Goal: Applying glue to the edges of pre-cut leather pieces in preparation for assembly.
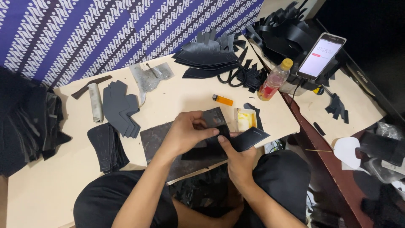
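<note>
Hands at centre of the head view, both on black cut pieces over a dark work mat (157, 141) on the tabletop (50, 185). Left hand (185, 133) grip closed, pinching a dark grey cut piece (214, 118) between thumb and fingers. Right hand (237, 162) grip closed on a black leather piece (249, 138), thumb on top, the piece sticking out to the right past the table edge. The two pieces overlap between the hands.

Containers: small pale tub (247, 119) just beyond the hands, holding yellow paste, open on top. Clear plastic bottle (274, 80) with yellow cap further right, standing tilted, reddish liquid low inside. Contents of anything else cannot be told.

Orange lighter (222, 100) lies flat between bottle and hands. Black scissors (230, 78) near a heap of black cut pieces (209, 55) at the far edge. Grey shaped pieces stacked (120, 107) to the left, a pale roll (95, 101) beside them, darker stack (107, 145) nearer. Phone (321, 55) propped upright at right, screen lit. Blue patterned cloth (105, 29) behind.
</note>
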